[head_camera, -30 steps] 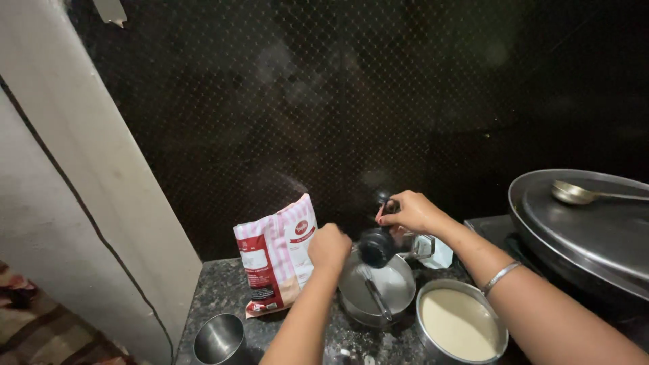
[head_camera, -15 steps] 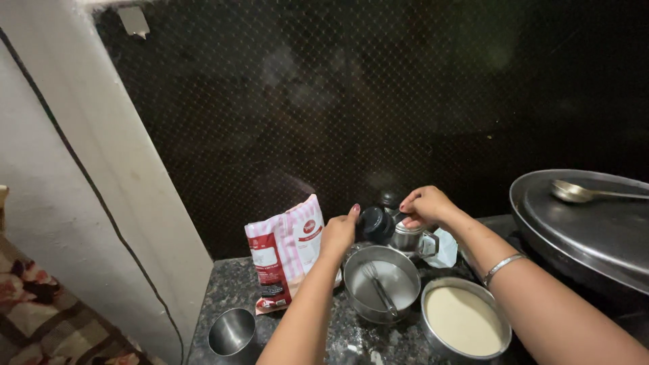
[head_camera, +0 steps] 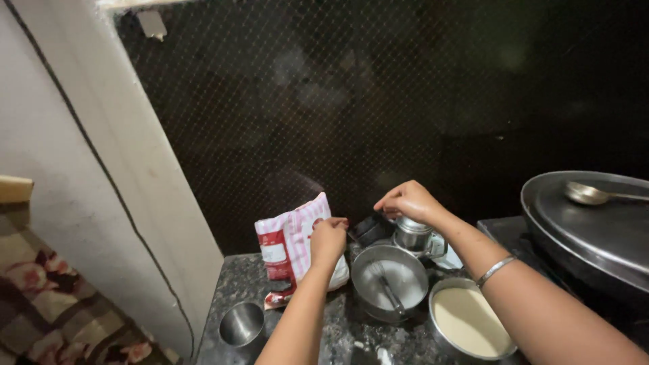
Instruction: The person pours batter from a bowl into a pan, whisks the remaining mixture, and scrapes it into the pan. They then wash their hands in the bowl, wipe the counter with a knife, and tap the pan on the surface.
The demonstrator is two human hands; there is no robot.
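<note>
At nine o'clock our left hand [head_camera: 328, 240] pinches the red-and-white packet [head_camera: 292, 251] standing on the counter [head_camera: 230, 290]. At centre, above the steel bowl [head_camera: 390, 282], our right hand [head_camera: 407, 201] grips a dark lid [head_camera: 371, 228] beside the small steel canister [head_camera: 413, 234]. We judge the canister is being opened; setting the lid down calls for care.

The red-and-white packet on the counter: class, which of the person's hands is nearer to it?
Left. The left hand touches the red-and-white packet at its right edge; the right hand is further right, above a small steel container.
</note>
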